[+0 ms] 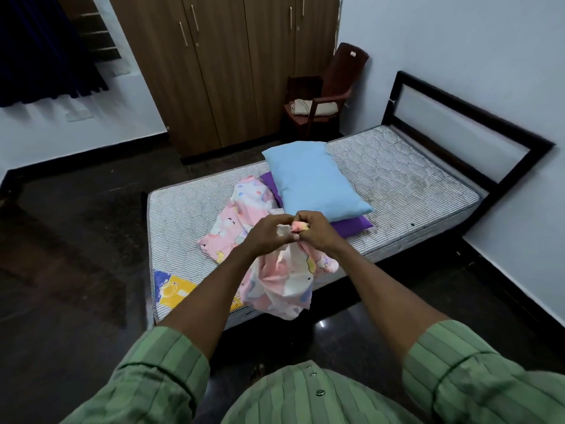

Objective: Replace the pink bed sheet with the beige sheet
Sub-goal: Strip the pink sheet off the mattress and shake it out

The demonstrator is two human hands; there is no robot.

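Home bedroom: bed [467, 142], bare mattress [397, 175], wooden wardrobe [229, 71].

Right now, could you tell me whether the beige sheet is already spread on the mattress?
No, the mattress lies bare, and the beige sheet sits folded on the chair by the wardrobe.

A bare striped mattress [382, 175] lies on a black bed frame [458, 117]. Near its middle a blue pillow [315, 182] rests on a purple pillow [351, 224]. The pink sheet [232, 221] trails over the near edge.
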